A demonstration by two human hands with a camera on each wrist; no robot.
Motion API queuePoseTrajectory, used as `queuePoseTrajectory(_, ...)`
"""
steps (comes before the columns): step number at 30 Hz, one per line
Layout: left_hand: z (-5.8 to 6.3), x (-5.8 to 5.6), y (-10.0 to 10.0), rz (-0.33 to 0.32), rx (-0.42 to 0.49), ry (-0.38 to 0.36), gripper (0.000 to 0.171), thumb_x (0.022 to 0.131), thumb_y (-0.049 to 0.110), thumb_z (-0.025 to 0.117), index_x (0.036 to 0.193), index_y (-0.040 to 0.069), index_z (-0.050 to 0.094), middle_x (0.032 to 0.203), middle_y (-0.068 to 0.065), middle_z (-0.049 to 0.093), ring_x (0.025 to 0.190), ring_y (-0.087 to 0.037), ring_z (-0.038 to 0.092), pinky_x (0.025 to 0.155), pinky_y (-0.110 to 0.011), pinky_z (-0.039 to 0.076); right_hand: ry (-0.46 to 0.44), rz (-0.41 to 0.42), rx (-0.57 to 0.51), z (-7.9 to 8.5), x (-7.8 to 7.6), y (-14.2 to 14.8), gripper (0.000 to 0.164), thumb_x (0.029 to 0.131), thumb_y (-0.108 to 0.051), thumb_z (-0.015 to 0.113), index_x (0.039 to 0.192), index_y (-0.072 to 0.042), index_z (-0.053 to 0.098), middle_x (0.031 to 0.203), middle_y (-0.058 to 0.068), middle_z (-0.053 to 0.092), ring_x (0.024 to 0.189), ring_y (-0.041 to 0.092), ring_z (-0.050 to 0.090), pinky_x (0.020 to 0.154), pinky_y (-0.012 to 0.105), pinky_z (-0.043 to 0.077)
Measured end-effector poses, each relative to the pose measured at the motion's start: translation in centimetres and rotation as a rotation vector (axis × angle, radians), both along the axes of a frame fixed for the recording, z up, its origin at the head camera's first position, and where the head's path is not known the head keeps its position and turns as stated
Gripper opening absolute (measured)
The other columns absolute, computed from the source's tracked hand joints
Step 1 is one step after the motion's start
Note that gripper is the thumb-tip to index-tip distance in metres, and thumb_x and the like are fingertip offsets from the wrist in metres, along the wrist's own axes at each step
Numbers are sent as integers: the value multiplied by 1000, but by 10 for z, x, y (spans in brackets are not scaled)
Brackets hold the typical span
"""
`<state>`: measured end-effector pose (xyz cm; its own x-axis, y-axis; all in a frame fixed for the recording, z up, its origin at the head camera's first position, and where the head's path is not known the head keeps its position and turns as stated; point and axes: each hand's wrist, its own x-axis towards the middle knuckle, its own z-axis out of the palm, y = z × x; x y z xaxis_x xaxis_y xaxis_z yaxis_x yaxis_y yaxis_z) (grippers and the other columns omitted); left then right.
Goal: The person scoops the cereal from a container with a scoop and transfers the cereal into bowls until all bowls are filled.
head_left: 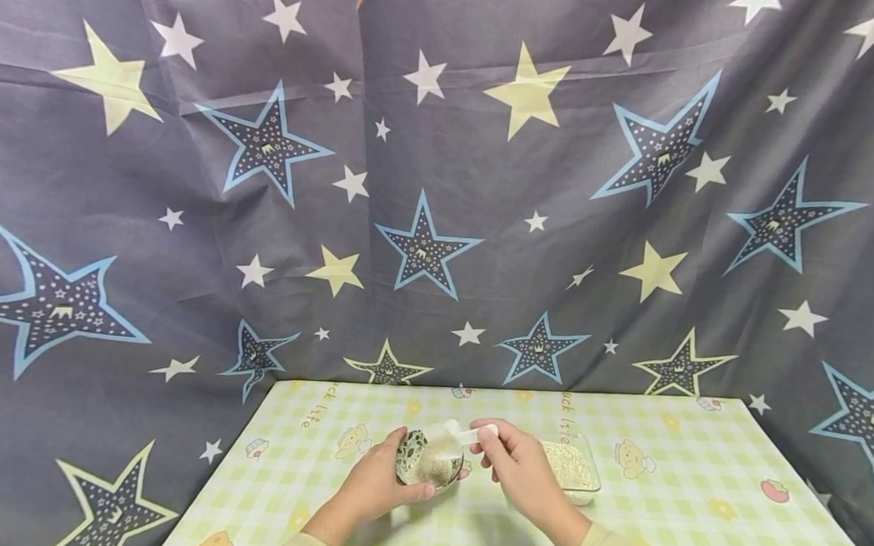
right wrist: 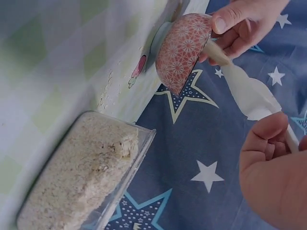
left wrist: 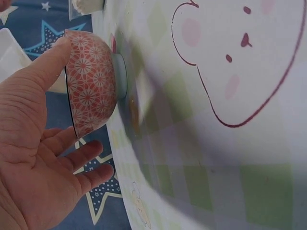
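Note:
A bowl (head_left: 412, 453) with a red floral outside (left wrist: 91, 81) stands on the table, and its inside shows a dark pattern. My left hand (head_left: 379, 480) holds it by the rim, thumb on the near side and fingers on the far left. My right hand (head_left: 521, 472) pinches the handle of a white scoop (right wrist: 252, 96), which is tipped over the bowl. Pale oat flakes (right wrist: 216, 51) spill from the scoop into the bowl. Beside my right hand is a clear rectangular container (head_left: 595, 486) of oats (right wrist: 81, 177), partly covered by that hand in the head view.
A green-and-white checked cloth (head_left: 694, 497) with cartoon prints covers the table. Behind it hangs a dark curtain (head_left: 474, 158) with stars. A few flakes (right wrist: 106, 88) lie on the cloth between the container and the bowl.

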<state>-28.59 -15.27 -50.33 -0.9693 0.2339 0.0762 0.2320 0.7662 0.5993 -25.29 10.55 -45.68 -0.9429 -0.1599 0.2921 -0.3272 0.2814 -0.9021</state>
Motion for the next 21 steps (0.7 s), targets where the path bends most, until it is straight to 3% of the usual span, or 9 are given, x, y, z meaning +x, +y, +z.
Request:
queuePoseTrajectory(3,0,0,0,-3,2,-1,116,78,53,93,162,-4,36,152,-32,56,137,-53,57,113,-69,49,166,16,151,-5,4,0,27,112,-30,57,126,-17,75,94,-2,77,72,1,59,65,23,56)
queuePoseTrajectory(6,0,-1,0,-10,7,-1,117,78,52,93,162,-5,35,152,-31,56,137,-52,58,112,-68,50,413,36,286,-12,8,0,23,109,-22,62,126,-16,75,104,-2,79,80,1,66,73,24,60)
queuePoseTrajectory(9,-1,-2,0,-12,4,2,117,78,54,93,162,-5,35,152,-30,57,136,-51,59,112,-68,51,672,29,389,-19,10,-2,23,102,-14,70,124,-16,75,112,-4,79,86,4,72,78,24,63)
queuePoseTrajectory(12,-2,-3,-1,-7,-3,3,118,77,54,92,162,-4,36,152,-30,58,135,-52,59,111,-69,51,844,-4,449,-24,12,-4,25,98,-14,75,122,-19,74,107,-7,78,86,5,73,77,20,63)
queuePoseTrajectory(15,-3,-4,-1,-7,-3,0,118,77,55,92,162,-4,35,153,-29,57,135,-52,59,111,-69,51,899,-33,475,-26,13,-6,23,99,-19,74,122,-22,74,106,-10,76,85,4,71,74,17,60)
queuePoseTrajectory(21,0,-2,0,-12,1,0,117,77,53,93,161,-6,37,153,-29,57,135,-53,58,111,-70,51,861,-61,447,-25,18,-7,21,100,-17,73,122,-18,75,103,-9,77,77,-1,66,70,13,57)
